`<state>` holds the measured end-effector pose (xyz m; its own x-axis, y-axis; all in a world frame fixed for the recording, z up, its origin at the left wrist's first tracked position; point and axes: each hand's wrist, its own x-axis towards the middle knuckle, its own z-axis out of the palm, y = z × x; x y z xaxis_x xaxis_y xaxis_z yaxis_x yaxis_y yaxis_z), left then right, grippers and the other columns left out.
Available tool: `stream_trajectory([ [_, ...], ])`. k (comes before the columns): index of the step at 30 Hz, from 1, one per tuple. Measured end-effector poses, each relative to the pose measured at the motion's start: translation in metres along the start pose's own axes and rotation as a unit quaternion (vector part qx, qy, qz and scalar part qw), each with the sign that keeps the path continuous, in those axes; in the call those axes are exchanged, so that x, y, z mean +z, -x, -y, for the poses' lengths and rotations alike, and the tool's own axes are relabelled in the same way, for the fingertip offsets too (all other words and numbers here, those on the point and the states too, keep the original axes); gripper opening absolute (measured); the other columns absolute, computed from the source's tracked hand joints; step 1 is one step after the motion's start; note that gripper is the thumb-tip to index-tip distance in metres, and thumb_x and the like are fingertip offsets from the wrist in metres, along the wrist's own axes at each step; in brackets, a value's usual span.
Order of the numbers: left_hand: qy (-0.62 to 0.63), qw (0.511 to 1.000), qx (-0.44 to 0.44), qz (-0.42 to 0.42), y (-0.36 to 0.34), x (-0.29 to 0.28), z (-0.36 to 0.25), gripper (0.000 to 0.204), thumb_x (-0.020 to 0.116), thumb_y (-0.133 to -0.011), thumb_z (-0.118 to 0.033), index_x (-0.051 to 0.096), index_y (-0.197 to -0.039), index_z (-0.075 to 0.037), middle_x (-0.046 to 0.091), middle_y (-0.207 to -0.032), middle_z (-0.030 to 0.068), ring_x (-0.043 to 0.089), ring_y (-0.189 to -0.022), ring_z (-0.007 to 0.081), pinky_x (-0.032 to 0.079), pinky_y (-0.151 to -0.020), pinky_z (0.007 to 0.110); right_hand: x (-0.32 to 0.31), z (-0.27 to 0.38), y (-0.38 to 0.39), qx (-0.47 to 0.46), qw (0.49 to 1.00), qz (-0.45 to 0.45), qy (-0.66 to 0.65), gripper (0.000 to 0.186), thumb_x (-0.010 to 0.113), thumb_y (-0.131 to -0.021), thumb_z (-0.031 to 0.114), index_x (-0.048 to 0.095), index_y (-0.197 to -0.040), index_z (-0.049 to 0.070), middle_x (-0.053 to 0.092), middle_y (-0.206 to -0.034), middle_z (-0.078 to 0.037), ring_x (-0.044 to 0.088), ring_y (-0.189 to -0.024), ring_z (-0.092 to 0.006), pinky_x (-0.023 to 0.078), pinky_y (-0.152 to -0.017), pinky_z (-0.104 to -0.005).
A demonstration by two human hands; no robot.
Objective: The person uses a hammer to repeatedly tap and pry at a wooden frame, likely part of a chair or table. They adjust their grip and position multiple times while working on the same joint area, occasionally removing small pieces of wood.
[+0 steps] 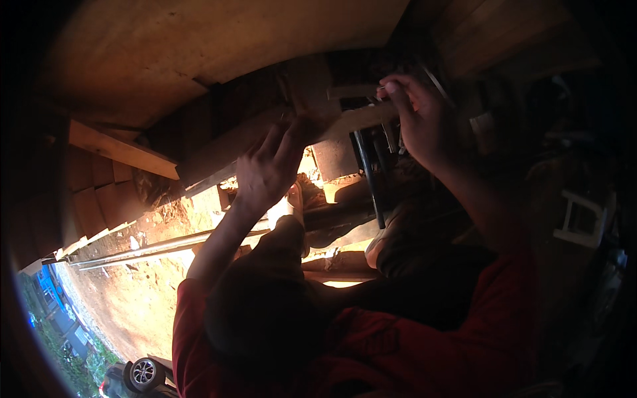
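My left hand [267, 159] is raised at a shadowed wooden board [222, 152], fingers close together and bent forward; their tips and what they grip are too dark to make out. Higher and to the right, my right hand [415, 116] pinches something small that I cannot make out, in front of a narrow wooden piece [358, 119]. A dark metal tube [368, 179] slants down between my hands toward my feet.
A plywood panel [199, 40] spans the top, with an angled batten [123, 149] at left. Long metal bars [142, 249] lie over sunlit dirt near my shoes. A white frame [584, 219] sits at right, a car wheel [144, 374] at lower left.
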<state>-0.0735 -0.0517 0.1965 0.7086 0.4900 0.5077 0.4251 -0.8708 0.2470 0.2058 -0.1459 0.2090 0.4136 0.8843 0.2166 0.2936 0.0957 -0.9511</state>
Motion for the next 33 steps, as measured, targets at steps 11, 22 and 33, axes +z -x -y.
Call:
stream_trajectory([
  [11,-0.035,0.997,0.047,-0.042,-0.017,0.002,-0.002,0.058,0.076,-0.092,-0.005,0.067,-0.149,-0.017,0.072,-0.100,0.0054,0.072,-0.076,0.0232,0.058,-0.061,0.038,-0.011,0.020,-0.005,-0.021,0.999,0.029,0.004,0.019,0.064,-0.113,0.018,0.071,-0.122,0.003,0.075,-0.102,-0.007,0.074,-0.096,-0.0140,0.058,-0.090,-0.0304],
  [22,-0.071,0.983,0.164,-0.039,-0.033,-0.088,-0.003,0.046,0.076,-0.083,-0.002,0.072,-0.129,-0.001,0.077,-0.104,0.0118,0.071,-0.074,0.0254,0.057,-0.063,0.039,-0.026,0.018,-0.048,-0.052,0.996,0.006,-0.073,0.023,0.056,-0.116,0.020,0.071,-0.115,0.002,0.076,-0.106,-0.007,0.071,-0.103,-0.0164,0.055,-0.096,-0.0343],
  [33,-0.185,0.923,0.337,-0.024,-0.056,-0.215,-0.035,0.045,0.084,-0.079,-0.017,0.073,-0.122,-0.022,0.072,-0.097,-0.0009,0.059,-0.067,0.0140,0.046,-0.055,0.031,-0.011,0.124,-0.019,-0.271,0.956,0.102,0.045,0.036,0.068,-0.107,0.015,0.064,-0.143,0.010,0.054,-0.087,-0.004,0.055,-0.078,-0.0162,0.050,-0.072,-0.0346],
])
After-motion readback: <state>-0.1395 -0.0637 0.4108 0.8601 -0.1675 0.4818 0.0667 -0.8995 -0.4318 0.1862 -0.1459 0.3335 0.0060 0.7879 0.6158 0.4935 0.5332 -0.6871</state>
